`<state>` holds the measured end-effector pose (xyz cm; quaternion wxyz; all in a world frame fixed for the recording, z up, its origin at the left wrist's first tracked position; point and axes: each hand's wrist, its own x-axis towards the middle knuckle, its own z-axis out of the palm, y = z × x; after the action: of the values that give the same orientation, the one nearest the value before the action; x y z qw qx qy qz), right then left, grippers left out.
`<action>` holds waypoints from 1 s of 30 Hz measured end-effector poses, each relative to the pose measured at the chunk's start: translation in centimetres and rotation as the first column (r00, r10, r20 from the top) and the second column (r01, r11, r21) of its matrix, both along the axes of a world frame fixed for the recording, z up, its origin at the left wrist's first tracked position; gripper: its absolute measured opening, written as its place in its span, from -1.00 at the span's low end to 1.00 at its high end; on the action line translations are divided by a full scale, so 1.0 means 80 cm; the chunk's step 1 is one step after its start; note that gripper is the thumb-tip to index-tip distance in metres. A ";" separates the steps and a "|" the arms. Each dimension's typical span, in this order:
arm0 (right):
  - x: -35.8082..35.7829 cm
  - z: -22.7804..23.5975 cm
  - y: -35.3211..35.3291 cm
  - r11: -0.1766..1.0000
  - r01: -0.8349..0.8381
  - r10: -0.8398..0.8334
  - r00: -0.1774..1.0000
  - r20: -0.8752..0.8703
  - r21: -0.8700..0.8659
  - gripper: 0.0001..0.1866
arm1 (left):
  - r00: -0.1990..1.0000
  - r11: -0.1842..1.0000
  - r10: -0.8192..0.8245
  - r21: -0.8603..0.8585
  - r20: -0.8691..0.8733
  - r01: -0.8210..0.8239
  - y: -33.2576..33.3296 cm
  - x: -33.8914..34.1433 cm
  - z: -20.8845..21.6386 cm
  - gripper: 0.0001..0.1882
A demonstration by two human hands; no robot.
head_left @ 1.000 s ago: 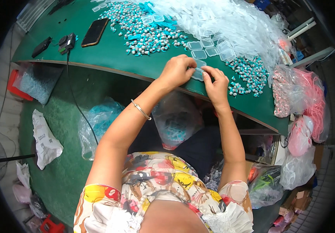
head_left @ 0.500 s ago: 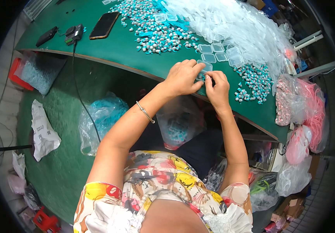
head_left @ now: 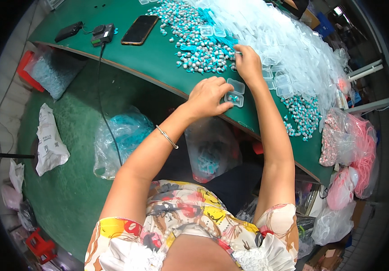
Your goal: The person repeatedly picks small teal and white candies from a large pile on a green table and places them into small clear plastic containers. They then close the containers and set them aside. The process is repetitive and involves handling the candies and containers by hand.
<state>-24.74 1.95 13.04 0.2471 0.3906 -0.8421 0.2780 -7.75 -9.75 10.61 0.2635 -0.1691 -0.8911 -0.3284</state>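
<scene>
1. The left hand (head_left: 208, 95) rests on the near edge of the green table (head_left: 158, 67), its fingertips pinching the near side of a small clear hinged case (head_left: 234, 93) that lies open just beyond them; something small and teal sits inside the case
2. The case's long axis runs away from the left hand toward the far right, its lid half pointing at the right hand (head_left: 247, 63)
3. The right hand lies farther out, past the case, fingers curled down at the edge of the heap of teal-and-white earplugs (head_left: 194, 43); whether it holds one I cannot tell
4. So the left hand is the nearer one to the case, touching it; the right hand is apart from it, just beyond its lid
5. Right of the right hand lie more empty clear cases (head_left: 280, 81) and a big pile of clear bags (head_left: 289, 40)
6. Far left of both hands lies a dark phone (head_left: 139, 30), well apart; nothing stands between the hands and the case
</scene>
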 end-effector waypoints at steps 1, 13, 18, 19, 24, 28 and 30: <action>-0.010 0.000 -0.012 0.996 0.059 -0.060 0.998 0.023 0.069 -0.79 | 1.000 1.000 -0.008 0.005 0.002 0.008 0.000 -0.001 -0.001 -0.60; -0.002 0.010 0.010 0.998 0.026 -0.044 0.940 0.338 0.060 -0.74 | 1.000 1.000 0.006 0.018 0.031 -0.006 0.000 -0.001 -0.006 -0.60; 0.031 0.012 0.058 0.988 -0.041 0.107 0.881 0.461 -0.152 -0.75 | 0.999 1.000 0.002 0.025 0.050 -0.003 0.001 0.000 -0.003 -0.59; 0.040 0.011 0.065 0.976 -0.062 0.152 0.882 0.447 -0.209 -0.75 | 0.999 1.000 0.007 0.025 0.044 -0.008 0.001 0.001 -0.003 -0.59; 0.087 0.029 0.096 0.981 -0.186 0.195 0.915 0.354 -0.059 -0.80 | 0.999 1.000 0.006 0.025 0.051 -0.007 0.002 0.000 -0.002 -0.58; 0.114 0.042 0.100 0.956 -0.211 0.187 0.973 0.131 0.202 -0.83 | 0.998 1.000 0.014 0.020 0.055 -0.015 0.001 0.001 -0.003 -0.58; 0.122 0.048 0.098 0.924 -0.184 0.170 0.983 0.070 0.335 -0.84 | 0.999 1.000 0.011 0.023 0.051 -0.012 0.000 0.000 -0.003 -0.58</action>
<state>-15.01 9.76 16.90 0.1329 0.4961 -0.8436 0.1571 -7.73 -9.72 10.36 0.2442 -0.1527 -0.8947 -0.3414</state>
